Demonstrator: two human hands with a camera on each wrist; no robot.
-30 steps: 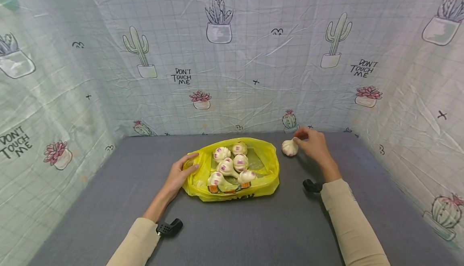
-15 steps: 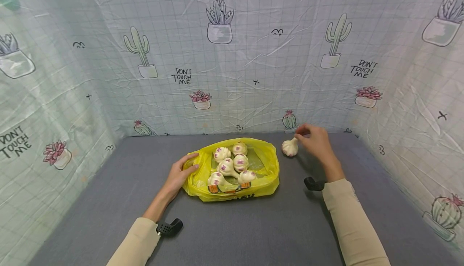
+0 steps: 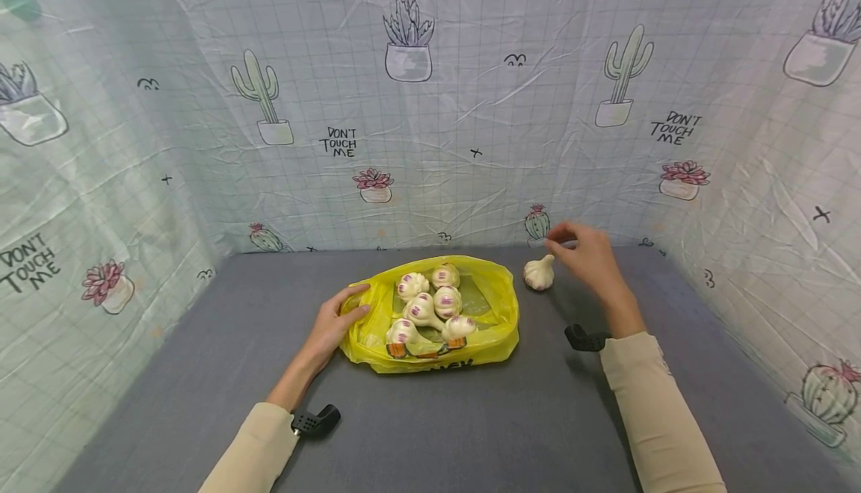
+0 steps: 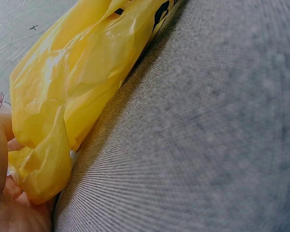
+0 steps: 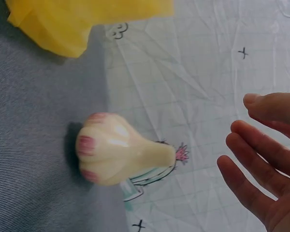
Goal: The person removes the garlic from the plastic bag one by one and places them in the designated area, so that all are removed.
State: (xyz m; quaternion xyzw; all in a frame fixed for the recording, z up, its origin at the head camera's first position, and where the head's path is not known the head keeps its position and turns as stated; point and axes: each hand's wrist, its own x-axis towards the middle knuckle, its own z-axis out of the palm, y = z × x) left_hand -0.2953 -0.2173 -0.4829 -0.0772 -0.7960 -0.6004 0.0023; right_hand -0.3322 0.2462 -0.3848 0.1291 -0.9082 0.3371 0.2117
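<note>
A yellow plastic bag (image 3: 501,336) lies on the table with its mouth spread wide. Several white garlic bulbs (image 3: 420,308) with purple marks rest inside it. My left hand (image 3: 329,329) grips the bag's left edge; in the left wrist view, crumpled yellow plastic (image 4: 46,169) sits between thumb and fingers. One more garlic bulb (image 3: 539,274) stands upright on the table right of the bag, its stem pointing up. Above and to the right of that stem hovers my right hand (image 3: 588,254). The right wrist view shows a gap between its fingertips (image 5: 239,126) and the bulb (image 5: 111,150).
A grey cloth-covered table (image 3: 430,433) extends around the bag. Behind and on both sides hang pale sheets (image 3: 464,104) printed with potted cacti and lettering. Each wrist wears a black camera (image 3: 316,421).
My right hand has let go of the bulb's stem and lifted slightly up and right, leaving the bulb standing. My left hand and the bag have stayed put.
</note>
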